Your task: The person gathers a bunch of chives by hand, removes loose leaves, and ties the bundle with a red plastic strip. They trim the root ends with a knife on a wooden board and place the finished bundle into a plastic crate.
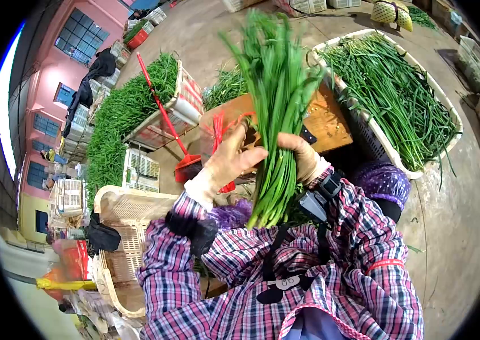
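A bunch of green garlic chives (276, 102) stands upright in front of my chest, its leaf tips blurred at the top and the pale cut stems lower down. My right hand (301, 152) is closed around its right side, thumb across the front. At the left side of the bunch, my left hand (225, 160) has its fingers curled by a thin red strip (234, 120), its thumb tip touching the stems. Part of its fingers is hidden behind the leaves. More red strips (218, 130) hang at the left edge of the wooden board (330, 122) behind the bunch.
A white crate (430, 73) heaped with chives stands at right. On the left are a crate (186, 96) beside piled greens (106, 136), a red broom (186, 161) and a large beige basket (121, 232). A dark object (307, 135) lies on the board.
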### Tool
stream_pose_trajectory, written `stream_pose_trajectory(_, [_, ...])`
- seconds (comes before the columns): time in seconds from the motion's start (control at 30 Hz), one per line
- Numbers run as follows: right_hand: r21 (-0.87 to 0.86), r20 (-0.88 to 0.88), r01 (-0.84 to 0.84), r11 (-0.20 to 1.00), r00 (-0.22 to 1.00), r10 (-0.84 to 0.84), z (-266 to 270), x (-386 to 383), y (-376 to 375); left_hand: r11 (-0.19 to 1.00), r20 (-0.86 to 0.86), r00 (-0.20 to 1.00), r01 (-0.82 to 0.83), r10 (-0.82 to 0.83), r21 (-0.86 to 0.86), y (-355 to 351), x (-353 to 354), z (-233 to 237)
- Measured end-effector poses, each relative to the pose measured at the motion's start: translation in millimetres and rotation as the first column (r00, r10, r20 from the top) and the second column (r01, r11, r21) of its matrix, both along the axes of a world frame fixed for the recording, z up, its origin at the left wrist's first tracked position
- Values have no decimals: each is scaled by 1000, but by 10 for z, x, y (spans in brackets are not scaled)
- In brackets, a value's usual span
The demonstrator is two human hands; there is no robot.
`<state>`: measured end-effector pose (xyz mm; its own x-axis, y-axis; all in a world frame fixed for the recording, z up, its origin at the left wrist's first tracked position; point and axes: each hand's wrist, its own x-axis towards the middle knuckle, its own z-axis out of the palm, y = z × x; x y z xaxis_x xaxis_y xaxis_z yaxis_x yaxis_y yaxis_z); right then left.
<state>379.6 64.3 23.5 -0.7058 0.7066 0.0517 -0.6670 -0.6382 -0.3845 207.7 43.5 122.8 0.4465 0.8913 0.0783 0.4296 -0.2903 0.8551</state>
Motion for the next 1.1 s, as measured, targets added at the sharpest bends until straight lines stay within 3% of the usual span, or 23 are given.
stream_pose_trajectory(0.03, [23,43,-36,999,998,35,11,-23,-2,990,-58,998,27,-19,140,28,75,40])
stream_pose_trajectory(0.07, [43,87,-73,996,994,69,22,-49,-2,998,69,996,-63,63,-8,37,101,-5])
stream_pose_trajectory(0.17, [170,144,-183,968,977,159,54,-87,12,961,267,932,-194,243,-196,134,78,-81])
stream_pose_trajectory(0.2, [160,154,-216,963,969,192,83,-114,2,897,329,887,-178,324,-405,180,28,-88])
stream_pose_trajectory(0.23, [99,136,-321,942,942,307,127,-102,-2,900,368,873,-161,321,-405,217,6,-111])
stream_pose_trajectory(0.33, [134,131,-369,920,927,352,68,-178,51,860,494,802,-48,337,-508,314,-101,-172])
stream_pose_trajectory(0.4, [76,100,-422,904,905,414,133,-219,14,831,652,726,211,219,-514,247,-66,-61])
stream_pose_trajectory(0.43, [95,119,-417,904,906,406,132,-242,25,813,618,752,199,232,-547,252,-97,-49])
stream_pose_trajectory(0.47, [113,138,-412,904,908,397,138,-261,32,814,675,704,248,222,-526,241,-80,-26])
stream_pose_trajectory(0.53, [80,111,-448,891,892,438,132,-296,30,853,662,695,138,279,-504,137,-45,-2])
stream_pose_trajectory(0.6, [224,153,-313,923,946,284,165,-332,6,798,731,580,215,360,-564,78,-124,-68])
stream_pose_trajectory(0.63, [263,208,-368,892,924,320,192,-308,38,794,702,549,108,453,-598,34,-135,-114])
stream_pose_trajectory(0.73, [343,386,-441,829,871,304,184,-286,146,833,747,477,55,462,-550,59,-283,-328])
stream_pose_trajectory(0.83, [537,603,-268,800,785,-142,27,-143,232,885,730,534,-81,426,-458,-3,-481,-380])
stream_pose_trajectory(0.87, [476,642,-179,861,740,-202,-172,-121,301,827,733,390,-187,557,-530,2,-483,-361])
stream_pose_trajectory(0.9, [606,656,-51,793,595,-463,-189,-27,296,823,741,362,-193,566,-535,-26,-547,-374])
stream_pose_trajectory(0.93, [651,609,60,756,553,-569,-305,43,321,818,747,333,-198,575,-541,-67,-620,-404])
stream_pose_trajectory(1.0, [555,580,226,800,584,-568,-251,199,220,830,776,294,-196,557,-522,-150,-729,-467])
stream_pose_trajectory(1.03, [546,598,197,814,588,-544,-213,226,112,840,799,260,-192,542,-507,-189,-783,-514])
stream_pose_trajectory(1.07, [535,618,170,828,590,-520,-180,236,-23,819,792,264,-352,551,-453,-213,-833,-607])
stream_pose_trajectory(1.1, [587,643,67,806,566,-516,-132,215,-159,813,794,251,-369,553,-450,-252,-834,-617])
